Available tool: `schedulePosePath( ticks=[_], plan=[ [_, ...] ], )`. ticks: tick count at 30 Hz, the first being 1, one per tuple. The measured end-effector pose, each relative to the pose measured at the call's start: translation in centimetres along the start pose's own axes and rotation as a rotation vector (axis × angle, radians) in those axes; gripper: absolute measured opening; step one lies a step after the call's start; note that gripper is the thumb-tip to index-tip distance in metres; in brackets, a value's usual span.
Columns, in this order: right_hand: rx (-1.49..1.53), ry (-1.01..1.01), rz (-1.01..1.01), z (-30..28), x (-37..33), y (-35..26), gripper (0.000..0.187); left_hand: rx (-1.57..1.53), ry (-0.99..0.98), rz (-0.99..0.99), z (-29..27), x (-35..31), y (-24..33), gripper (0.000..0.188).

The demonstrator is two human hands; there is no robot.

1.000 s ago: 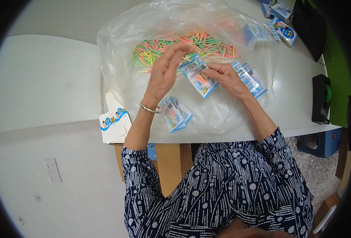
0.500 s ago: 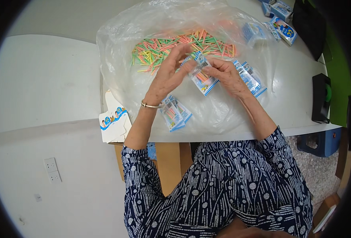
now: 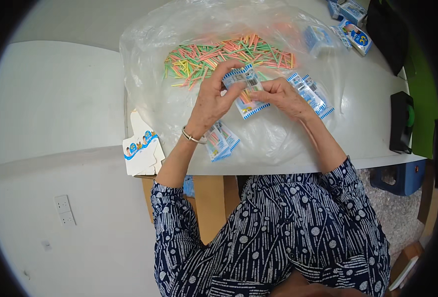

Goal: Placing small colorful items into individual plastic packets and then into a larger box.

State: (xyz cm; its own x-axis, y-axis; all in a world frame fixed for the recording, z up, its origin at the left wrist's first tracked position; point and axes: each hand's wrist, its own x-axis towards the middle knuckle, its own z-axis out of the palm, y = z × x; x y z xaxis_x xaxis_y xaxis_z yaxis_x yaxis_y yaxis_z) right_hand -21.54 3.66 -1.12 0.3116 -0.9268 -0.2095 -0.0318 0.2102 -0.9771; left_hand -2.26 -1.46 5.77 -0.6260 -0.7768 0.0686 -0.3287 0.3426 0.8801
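Observation:
Between my hands is a small clear packet with blue-striped ends and coloured sticks inside. My left hand pinches its upper left part, thumb across the front. My right hand grips its right edge with thumb and fingers. Beyond them a heap of thin pink, green and yellow sticks lies on a clear plastic sheet or bag. Similar packets lie overlapping below my left wrist, partly hidden by it. More packets rest just past my right hand, beside its knuckles.
White printed cartons sit at the table's left front corner. Small blue-and-white packs lie at the far right, near a dark bag. A black tape dispenser stands by the right edge. A blue stool is below.
My left hand has closed its fingers onto the packet's upper part, where they were looser before. The packet has turned slightly and shifted a little left.

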Motion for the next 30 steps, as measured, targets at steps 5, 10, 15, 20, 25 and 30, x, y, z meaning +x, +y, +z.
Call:
schedulePosePath(
  ticks=[5, 10, 15, 20, 25, 30],
  plan=[
    [0.134, 0.017, -0.100, 0.5, -0.1, 0.4, 0.026, -0.233, -0.002, -0.027, 0.2, 0.2, 0.4, 0.040],
    [0.133, 0.023, -0.135, 1.0, 0.0, 0.4, 0.025, -0.149, -0.027, -0.015, -0.4, -0.1, -0.4, 0.035],
    [0.083, -0.024, -0.072, 0.4, 0.0, 0.2, 0.020, -0.243, -0.020, -0.091, -0.2, -0.2, -0.7, 0.037],
    [0.112, 0.021, -0.147, 0.8, 0.3, 0.8, 0.019, -0.254, 0.029, -0.050, 0.3, -0.3, -0.1, 0.035],
    [0.109, 0.002, -0.153, 1.1, 0.2, 0.5, 0.018, -0.223, 0.034, -0.028, 0.2, -0.2, -0.6, 0.033],
    [0.032, 0.017, -0.098, 0.8, 0.4, 1.0, 0.022, -0.289, 0.048, -0.079, 0.2, -0.3, -0.3, 0.036]
  ],
)
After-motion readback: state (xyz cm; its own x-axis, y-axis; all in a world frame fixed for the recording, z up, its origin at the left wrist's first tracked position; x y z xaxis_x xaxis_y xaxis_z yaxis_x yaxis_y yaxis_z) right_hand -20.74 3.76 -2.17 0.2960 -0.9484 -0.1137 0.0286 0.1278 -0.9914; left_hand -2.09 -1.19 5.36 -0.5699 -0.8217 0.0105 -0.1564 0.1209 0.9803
